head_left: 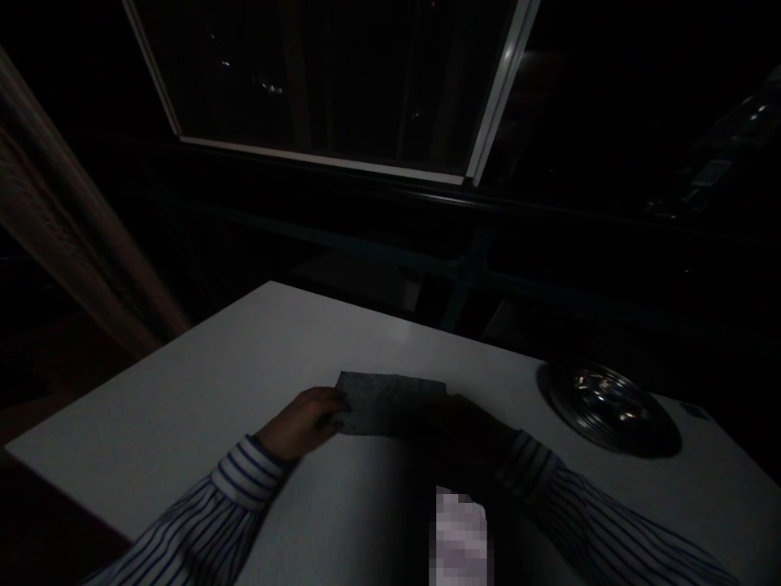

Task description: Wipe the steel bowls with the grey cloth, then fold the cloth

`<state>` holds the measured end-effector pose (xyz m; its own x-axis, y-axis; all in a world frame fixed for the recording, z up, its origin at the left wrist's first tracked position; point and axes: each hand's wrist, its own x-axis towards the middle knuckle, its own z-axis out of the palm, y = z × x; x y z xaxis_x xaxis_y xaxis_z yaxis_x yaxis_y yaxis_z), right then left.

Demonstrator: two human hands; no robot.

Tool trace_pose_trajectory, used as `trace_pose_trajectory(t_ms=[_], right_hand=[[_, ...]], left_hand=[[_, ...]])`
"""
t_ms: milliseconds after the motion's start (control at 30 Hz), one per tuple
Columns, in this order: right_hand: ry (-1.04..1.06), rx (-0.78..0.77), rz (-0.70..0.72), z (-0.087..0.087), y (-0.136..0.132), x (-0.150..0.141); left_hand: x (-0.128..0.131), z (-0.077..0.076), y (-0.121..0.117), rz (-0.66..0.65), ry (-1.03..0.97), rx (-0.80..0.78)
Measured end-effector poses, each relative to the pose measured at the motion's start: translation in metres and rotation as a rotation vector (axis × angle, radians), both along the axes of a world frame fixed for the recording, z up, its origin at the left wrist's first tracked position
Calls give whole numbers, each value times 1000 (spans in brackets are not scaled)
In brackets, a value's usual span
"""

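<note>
My left hand point(308, 422) pins the near-left edge of the grey cloth point(390, 403), fingers curled onto it. My right hand point(473, 427) lies in shadow on its right end; grip unclear. Cloth looks folded, still being flattened. Beyond my right hand, a metal dish point(607, 407).

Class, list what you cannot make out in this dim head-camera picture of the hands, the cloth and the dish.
- Right hand: in deep shadow; its grip on the cloth cannot be told.
- Dish: contents lost in darkness and glare.
- Window: only black shows beyond it.
- Left hand: fingertips at the cloth's edge, grip unclear.
</note>
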<state>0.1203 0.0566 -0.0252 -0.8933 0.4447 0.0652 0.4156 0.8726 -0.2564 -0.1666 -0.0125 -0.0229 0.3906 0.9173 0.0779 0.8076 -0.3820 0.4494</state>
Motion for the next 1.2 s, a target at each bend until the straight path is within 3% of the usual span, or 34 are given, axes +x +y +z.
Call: trace_pose_trajectory(t_ms=[133, 267, 433, 567, 733, 900, 1033, 1133, 1200], right_hand=[[-22, -52, -4, 2, -5, 11], [22, -221, -92, 14, -2, 10], [178, -497, -267, 31, 29, 1], [361, -563, -415, 32, 64, -9], [360, -553, -586, 17, 102, -18], [353, -465, -727, 1, 118, -14], [186, -356, -759, 2, 107, -3], [60, -276, -736, 9, 80, 4], [-8, -381, -689, 12, 56, 9]], left_hand=[[-5, 4, 3, -53, 51, -13], [-5, 20, 7, -99, -41, -123], [1, 28, 15, -4, -190, -235], [2, 25, 38, 25, -301, -284], [1, 12, 89, 308, -484, -230], [0, -3, 121, 542, -324, -106], [4, -1, 112, 587, -202, -37], [7, 4, 78, 580, 4, 89], [6, 7, 49, 566, 11, -27]])
